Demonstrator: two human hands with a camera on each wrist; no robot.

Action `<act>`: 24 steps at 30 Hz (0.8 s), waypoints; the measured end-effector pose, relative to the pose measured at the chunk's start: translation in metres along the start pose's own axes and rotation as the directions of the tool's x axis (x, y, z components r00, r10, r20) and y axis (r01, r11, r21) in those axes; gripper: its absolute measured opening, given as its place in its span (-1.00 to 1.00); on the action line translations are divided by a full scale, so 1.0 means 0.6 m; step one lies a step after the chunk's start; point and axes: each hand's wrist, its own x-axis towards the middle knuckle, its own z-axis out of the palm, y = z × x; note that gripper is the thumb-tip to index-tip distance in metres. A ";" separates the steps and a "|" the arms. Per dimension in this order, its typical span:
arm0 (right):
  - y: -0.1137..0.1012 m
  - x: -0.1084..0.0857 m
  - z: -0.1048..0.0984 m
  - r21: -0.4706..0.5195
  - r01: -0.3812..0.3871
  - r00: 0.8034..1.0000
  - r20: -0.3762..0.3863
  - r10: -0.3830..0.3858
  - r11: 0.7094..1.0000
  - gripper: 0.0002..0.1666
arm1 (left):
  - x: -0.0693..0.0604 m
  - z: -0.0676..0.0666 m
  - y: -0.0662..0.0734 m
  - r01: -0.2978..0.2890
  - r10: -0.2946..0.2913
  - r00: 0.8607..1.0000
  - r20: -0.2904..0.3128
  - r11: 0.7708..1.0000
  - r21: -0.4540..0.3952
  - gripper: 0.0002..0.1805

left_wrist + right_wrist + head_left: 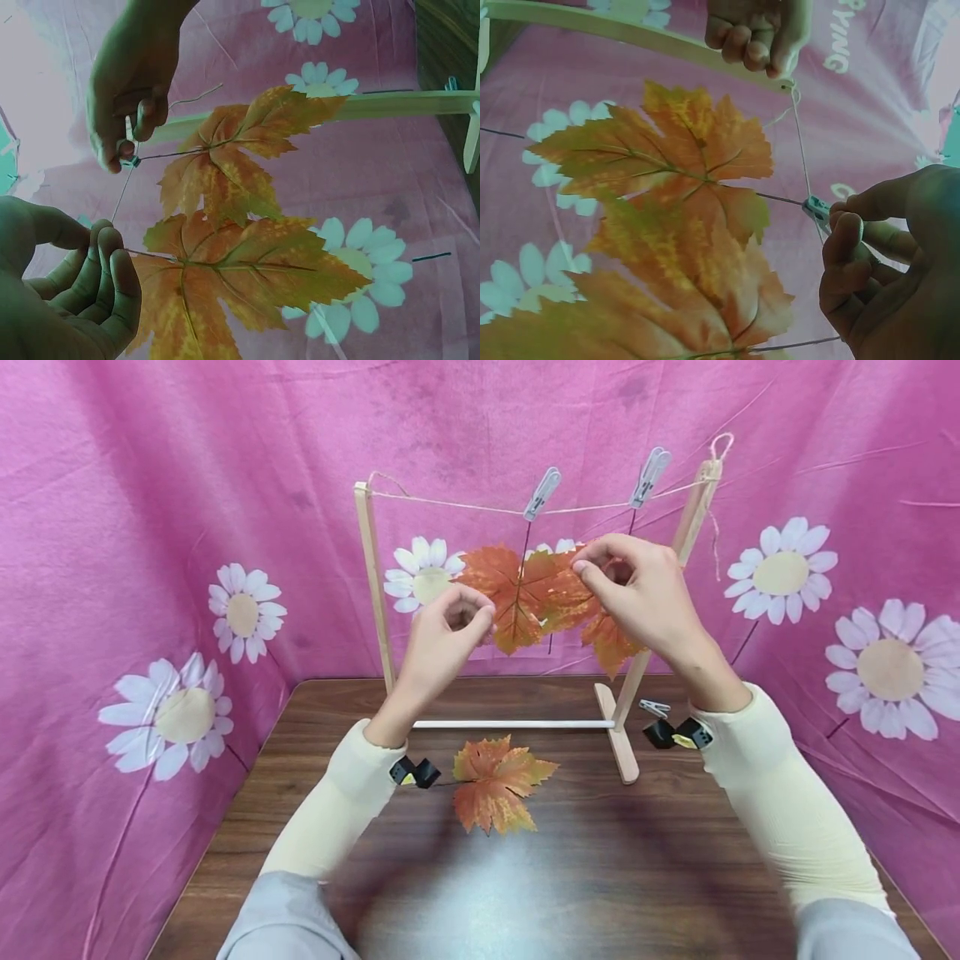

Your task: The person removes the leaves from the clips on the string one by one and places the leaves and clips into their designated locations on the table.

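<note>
Two orange leaves [517, 589] [611, 639] hang by their stems from grey clothespins [542, 493] [649, 478] clipped on a string [450, 503]. My left hand [442, 639] is raised in front and left of the nearer leaf, fingers loosely curled, nothing visible in them. Over part of the other leaf is my right hand [648, 597], thumb and index finger close together, no object seen between them. In the right wrist view, fingertips of the right hand [889, 262] overlap a clothespin [817, 211]; contact is unclear. A third leaf [495, 785] lies on the table.
The string spans two wooden posts [373, 585] [697, 514], with a white bar [517, 724] low between them. A loose clothespin [655, 708] lies right of the right post's foot [618, 743]. Behind the wooden table [337, 860] hangs a pink flowered cloth [315, 460].
</note>
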 end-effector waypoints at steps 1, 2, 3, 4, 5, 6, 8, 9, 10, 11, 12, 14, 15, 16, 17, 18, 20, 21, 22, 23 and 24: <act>-0.002 0.005 0.000 0.003 0.000 1.000 0.001 0.000 1.000 -0.82 | 0.004 0.002 0.003 0.001 -0.001 1.000 -0.005 1.000 -0.002 -0.90; -0.005 0.010 0.000 0.007 -0.003 1.000 0.004 0.003 1.000 -0.82 | 0.009 0.004 0.005 0.003 -0.003 1.000 -0.009 1.000 -0.007 -0.91; -0.007 0.015 0.000 0.013 -0.002 1.000 0.006 0.002 1.000 -0.82 | 0.014 0.006 0.006 0.002 -0.002 1.000 -0.012 1.000 -0.009 -0.90; -0.009 0.021 0.000 0.018 0.000 1.000 0.008 0.000 1.000 -0.81 | 0.019 0.008 0.008 0.002 -0.002 1.000 -0.014 1.000 -0.010 -0.91; -0.011 0.026 0.000 0.019 0.005 1.000 0.009 -0.005 1.000 -0.81 | 0.024 0.010 0.010 0.001 -0.001 1.000 -0.017 1.000 -0.010 -0.91; -0.013 0.031 0.000 0.020 0.008 1.000 0.009 -0.008 1.000 -0.80 | 0.029 0.012 0.012 0.001 -0.001 1.000 -0.019 1.000 -0.009 -0.91; -0.018 0.041 0.000 0.016 0.014 1.000 0.009 -0.014 1.000 -0.78 | 0.039 0.016 0.016 -0.003 0.003 1.000 -0.022 1.000 -0.007 -0.92; -0.020 0.047 -0.001 0.016 0.015 1.000 0.008 -0.015 1.000 -0.77 | 0.043 0.018 0.018 -0.006 0.006 1.000 -0.025 1.000 -0.002 -0.93; -0.023 0.052 -0.001 0.011 0.013 1.000 0.006 -0.013 1.000 -0.75 | 0.049 0.020 0.020 -0.008 0.008 1.000 -0.028 1.000 0.003 -0.94; -0.025 0.058 -0.002 0.008 0.006 1.000 0.004 -0.006 1.000 -0.75 | 0.054 0.022 0.022 -0.015 0.015 0.999 -0.033 1.000 0.009 -0.94; -0.027 0.063 -0.002 0.008 -0.004 1.000 0.003 0.004 1.000 -0.75 | 0.059 0.023 0.025 -0.021 0.021 0.999 -0.037 1.000 0.015 -0.94; -0.032 0.074 -0.005 0.015 -0.026 1.000 0.002 0.026 1.000 -0.76 | 0.068 0.026 0.028 -0.025 0.027 0.998 -0.051 0.999 0.033 -0.94; -0.035 0.079 -0.006 0.016 -0.036 0.999 -0.002 0.036 0.999 -0.77 | 0.073 0.027 0.030 -0.028 0.030 0.998 -0.058 0.999 0.046 -0.94; -0.037 0.085 -0.008 0.015 -0.040 0.999 -0.006 0.041 0.999 -0.77 | 0.077 0.027 0.032 -0.029 0.033 0.998 -0.062 0.998 0.061 -0.93; -0.039 0.090 -0.010 0.018 -0.055 0.998 -0.003 0.055 0.998 -0.76 | 0.081 0.028 0.034 -0.029 0.034 0.997 -0.064 0.997 0.076 -0.92; -0.041 0.095 -0.012 0.023 -0.068 0.998 0.001 0.068 0.997 -0.74 | 0.085 0.029 0.036 -0.028 0.034 0.997 -0.065 0.996 0.087 -0.92; -0.044 0.106 -0.016 0.023 -0.089 0.996 0.013 0.089 0.996 -0.68 | 0.092 0.030 0.040 -0.025 0.033 0.997 -0.068 0.994 0.103 -0.90; -0.046 0.112 -0.017 0.018 -0.103 0.994 0.025 0.102 0.995 -0.65 | 0.095 0.031 0.042 -0.023 0.030 0.997 -0.069 0.994 0.107 -0.90; -0.047 0.117 -0.018 0.015 -0.120 0.992 0.040 0.120 0.993 -0.60 | 0.099 0.031 0.043 -0.018 0.026 0.997 -0.071 0.994 0.111 -0.90; -0.049 0.123 -0.019 0.010 -0.137 0.989 0.057 0.136 0.991 -0.56 | 0.102 0.032 0.045 -0.013 0.022 0.997 -0.074 0.993 0.114 -0.90; -0.050 0.128 -0.018 0.005 -0.146 0.987 0.070 0.146 0.989 -0.52 | 0.106 0.033 0.047 -0.010 0.019 0.997 -0.078 0.993 0.117 -0.89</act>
